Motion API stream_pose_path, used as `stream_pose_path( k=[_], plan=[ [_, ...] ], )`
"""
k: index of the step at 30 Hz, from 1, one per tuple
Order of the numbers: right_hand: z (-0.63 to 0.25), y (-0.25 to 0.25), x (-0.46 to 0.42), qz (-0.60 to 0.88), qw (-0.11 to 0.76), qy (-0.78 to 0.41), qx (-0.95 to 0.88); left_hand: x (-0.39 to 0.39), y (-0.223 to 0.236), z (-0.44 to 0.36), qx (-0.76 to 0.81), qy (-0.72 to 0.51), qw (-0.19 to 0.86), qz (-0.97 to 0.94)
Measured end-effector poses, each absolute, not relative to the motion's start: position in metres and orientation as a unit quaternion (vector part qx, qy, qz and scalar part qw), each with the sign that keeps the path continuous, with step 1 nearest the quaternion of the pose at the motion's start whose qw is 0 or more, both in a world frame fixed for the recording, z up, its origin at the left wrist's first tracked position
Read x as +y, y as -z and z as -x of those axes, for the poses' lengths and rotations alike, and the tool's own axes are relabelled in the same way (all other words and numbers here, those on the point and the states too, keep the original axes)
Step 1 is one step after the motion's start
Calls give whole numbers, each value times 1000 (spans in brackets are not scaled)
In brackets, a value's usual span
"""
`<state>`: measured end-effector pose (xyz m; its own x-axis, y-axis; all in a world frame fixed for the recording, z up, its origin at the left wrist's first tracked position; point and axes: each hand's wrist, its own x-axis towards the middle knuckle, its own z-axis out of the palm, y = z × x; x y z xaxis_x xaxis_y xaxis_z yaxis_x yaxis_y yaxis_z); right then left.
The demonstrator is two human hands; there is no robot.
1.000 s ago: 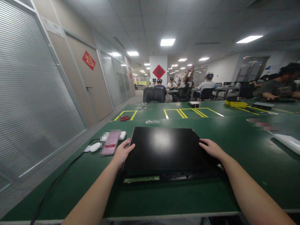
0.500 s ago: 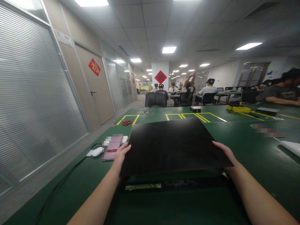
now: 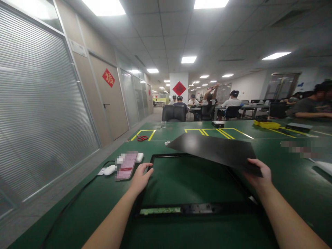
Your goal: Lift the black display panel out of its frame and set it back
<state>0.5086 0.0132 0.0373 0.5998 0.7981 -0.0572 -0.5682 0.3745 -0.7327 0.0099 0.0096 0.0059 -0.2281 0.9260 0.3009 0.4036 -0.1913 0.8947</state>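
Observation:
A thin black rectangular panel (image 3: 207, 148) is tilted above the table, its near right corner gripped by my right hand (image 3: 259, 173). The thumb lies on top of the panel and the other fingers are mostly hidden underneath. Below it, a black rectangular frame (image 3: 220, 208) lies flat, with a green circuit board strip (image 3: 160, 210) along its near side. My left hand (image 3: 141, 178) is at the frame's left edge, off the panel, with thumb and forefinger apart. Whether it touches the frame is unclear.
On the green table (image 3: 85, 211), a phone (image 3: 127, 166), a white earbud case (image 3: 139, 158), a white mouse-like object (image 3: 109, 169) and a black cable (image 3: 75, 195) lie left. Red scissors (image 3: 142, 138), a clear cup (image 3: 163, 123) and a yellow tray (image 3: 268, 124) sit farther back. People sit beyond.
My left hand has let go of the panel. My right hand has swung it rightward and tilted it, uncovering the frame's opening and far edge. The view has shifted slightly.

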Motion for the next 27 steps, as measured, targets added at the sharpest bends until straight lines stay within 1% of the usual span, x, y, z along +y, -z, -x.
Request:
stream_pose_path(
  k=[5,12,18,27],
  plan=[
    [-513,-37,17,357,869,-316,-134,9,-5,-9,609,-471,206,-605],
    [-519,-42,16,350,904,-203,-139,5,-5,-9,619,-423,190,-634],
    [-524,-39,18,363,909,-168,-115,4,-5,-11,621,-407,180,-645],
    [-532,-31,20,432,886,-162,-37,3,-5,-10,621,-401,173,-651]
  ],
)
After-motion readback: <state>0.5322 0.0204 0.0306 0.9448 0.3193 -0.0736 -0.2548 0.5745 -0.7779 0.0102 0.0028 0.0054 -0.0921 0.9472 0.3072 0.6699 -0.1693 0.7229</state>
